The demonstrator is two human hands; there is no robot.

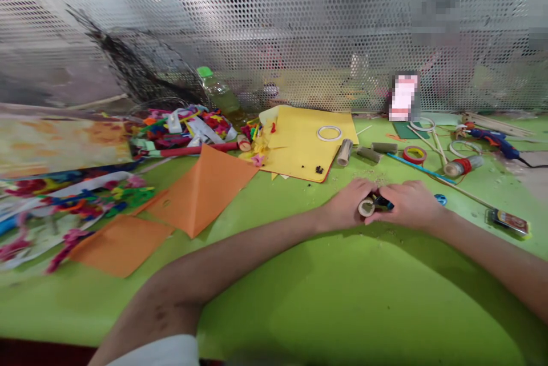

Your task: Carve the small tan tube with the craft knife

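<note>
Over the green table (368, 292), my left hand (346, 206) is closed around a short bamboo tube (367, 207), whose pale hollow end faces me. Pressed close against it, my right hand (413, 203) grips a small dark tool (383, 202). The tool's tip meets the tube's edge, and its kind is mostly hidden by my fingers. Pale crumbs lie on the table around both hands. Just beyond them rest similar short tubes: one upright-leaning (345, 152) and two lying down, a nearer tube (369, 154) and a farther tube (384, 148).
Orange sheets (209, 189) and colourful craft scraps (85, 206) cover the left. Yellow sheets (299, 143) bear a white tape ring (329, 133). Rightward lie red tape (414, 155), a blue glue gun (496, 140) and a small box (509, 222). A perforated metal screen (299, 29) stands behind.
</note>
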